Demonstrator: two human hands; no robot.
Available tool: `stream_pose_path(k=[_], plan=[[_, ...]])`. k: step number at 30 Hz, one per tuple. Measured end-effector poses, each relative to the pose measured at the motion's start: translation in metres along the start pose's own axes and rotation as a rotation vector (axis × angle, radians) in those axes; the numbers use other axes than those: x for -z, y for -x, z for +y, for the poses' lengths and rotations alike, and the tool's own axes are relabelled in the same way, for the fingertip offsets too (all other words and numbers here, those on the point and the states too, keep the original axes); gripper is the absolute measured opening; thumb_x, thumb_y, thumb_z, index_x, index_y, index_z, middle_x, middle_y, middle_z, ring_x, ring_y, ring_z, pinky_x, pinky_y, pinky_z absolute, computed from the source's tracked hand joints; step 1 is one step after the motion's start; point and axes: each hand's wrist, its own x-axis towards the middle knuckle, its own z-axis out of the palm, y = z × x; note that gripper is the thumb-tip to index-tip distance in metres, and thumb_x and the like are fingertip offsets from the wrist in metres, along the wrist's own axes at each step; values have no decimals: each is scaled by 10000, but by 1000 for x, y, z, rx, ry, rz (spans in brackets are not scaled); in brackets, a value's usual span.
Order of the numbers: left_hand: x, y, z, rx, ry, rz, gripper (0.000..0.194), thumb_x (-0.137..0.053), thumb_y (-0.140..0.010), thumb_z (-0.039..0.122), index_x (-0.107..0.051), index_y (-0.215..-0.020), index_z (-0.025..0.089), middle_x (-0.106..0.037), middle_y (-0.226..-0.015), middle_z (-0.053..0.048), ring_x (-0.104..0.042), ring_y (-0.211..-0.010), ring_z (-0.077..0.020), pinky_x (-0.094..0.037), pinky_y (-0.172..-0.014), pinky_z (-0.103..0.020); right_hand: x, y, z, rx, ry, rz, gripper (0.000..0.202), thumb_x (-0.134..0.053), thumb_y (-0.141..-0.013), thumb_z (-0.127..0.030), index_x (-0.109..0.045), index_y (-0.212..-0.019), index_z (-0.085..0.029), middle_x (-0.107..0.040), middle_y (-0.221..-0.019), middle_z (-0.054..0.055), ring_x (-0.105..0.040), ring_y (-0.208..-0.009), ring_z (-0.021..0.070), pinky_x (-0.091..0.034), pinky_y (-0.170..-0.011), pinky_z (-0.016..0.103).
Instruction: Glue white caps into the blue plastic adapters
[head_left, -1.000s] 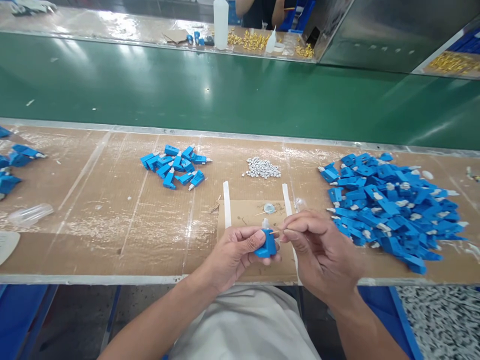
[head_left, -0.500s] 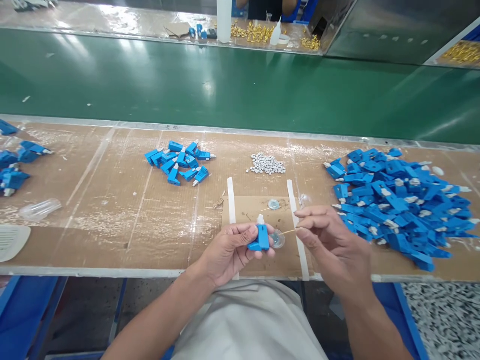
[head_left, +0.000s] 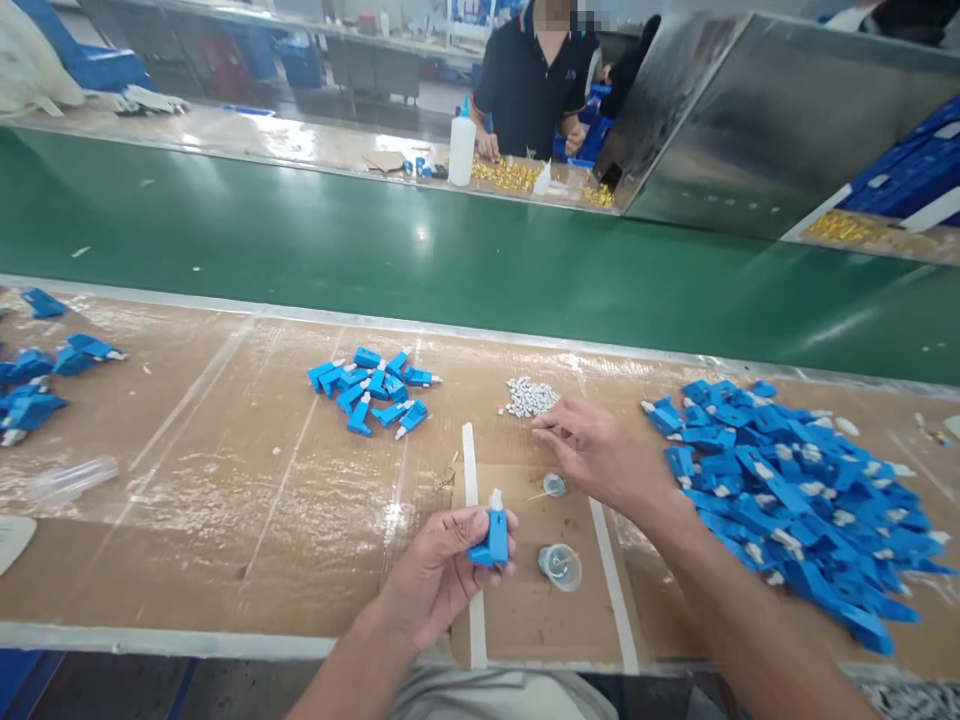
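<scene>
Currently, left hand [head_left: 442,570] fingers grip white-tipped blue part [head_left: 496,538]; right hand [head_left: 604,455] fingers beside pale pellets [head_left: 527,396], can't tell if gripping.
Clear cup [head_left: 568,568], bluish contents plus stick, between forearms; small dish [head_left: 554,486] beyond; blue-piece heap [head_left: 795,490] right; white bottle [head_left: 462,152] across green belt [head_left: 360,235].

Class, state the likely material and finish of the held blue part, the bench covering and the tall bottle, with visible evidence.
Blue part: probably moulded plastic, satin; even colour, crisp edges.
Bench covering: looks like brown cardboard, seemingly under glossy clear film; wrinkled highlights.
Tall bottle: likely smooth plastic; milky, cloudy-looking walls.
</scene>
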Motion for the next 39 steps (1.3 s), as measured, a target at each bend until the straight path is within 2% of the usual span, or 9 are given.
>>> stream_pose_path(k=[6, 11, 17, 22, 24, 27, 29, 35, 39], plan=[[5, 2, -4, -10, 31, 23, 332, -741, -864, 336, -768, -1010, 40, -696, -765, -101, -697, -653, -135, -513, -568, -164, -33, -44, 15, 197, 290, -205, 293, -505, -940, -68, -748, -1041, -196, -669, -1000, 99, -586, -814, 191, -359, -640, 290], [4, 2, -4, -5, 50, 41, 357, -774, -831, 358, -768, -976, 32, -693, -763, -103, -699, -647, -136, -498, -559, -159, -32, -53, 12, 252, 333, -307, 294, -475, -914, -45, -735, -915, -182, -658, -922, 103, -560, -795, 213, -292, -607, 316], [4, 1, -4, -1, 52, 32, 356, -774, -834, 364, -771, -978, 39, -706, -768, -108, -702, -652, -137, -504, -555, -156, -32, -65, 2, 237, 233, -364, 211, -505, -836, -17, -659, -796, -156, -662, -859, 133, -567, -770, 224, -339, -617, 321], [-1, 3, 2, -104, 82, 20, 332, -799, -823, 332, -773, -1013, 62, -726, -836, -107, -710, -710, -138, -541, -637, -167, -7, -51, -17, 97, -38, -279, 174, -469, -978, -198, -612, -885, -162, -649, -788, 56, -601, -673, 164, -468, -611, 282], [-8, 4, 4, -169, 83, 11, 315, -794, -834, 319, -771, -1032, 76, -733, -871, -107, -711, -758, -142, -553, -712, -186, 4, -32, -28, -75, -414, -233, 181, -533, -983, -300, -617, -888, -173, -633, -719, 12, -597, -582, 136, -492, -546, 261], [-22, 4, 5, -266, 41, 6, 304, -789, -843, 309, -768, -1058, 96, -740, -886, -101, -697, -777, -138, -545, -759, -205, 10, 0, -47, -381, -1049, -156, 232, -741, -847, -393, -669, -817, -174, -626, -641, -6, -566, -504, 125, -477, -462, 249], [-31, 3, 4, -307, -7, 5, 289, -789, -843, 310, -770, -1054, 113, -742, -880, -93, -689, -763, -137, -537, -754, -214, 9, 17, -58, -495, -1232, -111, 252, -790, -797, -404, -697, -788, -169, -634, -626, 2, -562, -508, 121, -468, -456, 237], [-50, 1, -6, -331, -101, 6, 276, -801, -828, 335, -770, -997, 119, -743, -869, -91, -697, -792, -164, -545, -753, -240, 2, 39, -74, -625, -1345, -48, 264, -778, -818, -411, -684, -775, -168, -618, -624, -1, -542, -517, 110, -416, -461, 213], [-52, 2, -6, -259, -37, 26, 231, -797, -830, 319, -752, -893, 102, -721, -774, -62, -691, -679, -121, -556, -654, -176, 7, 46, -75, -553, -1265, -11, 213, -740, -873, -391, -693, -834, -186, -595, -688, -14, -521, -535, 103, -403, -481, 223]])
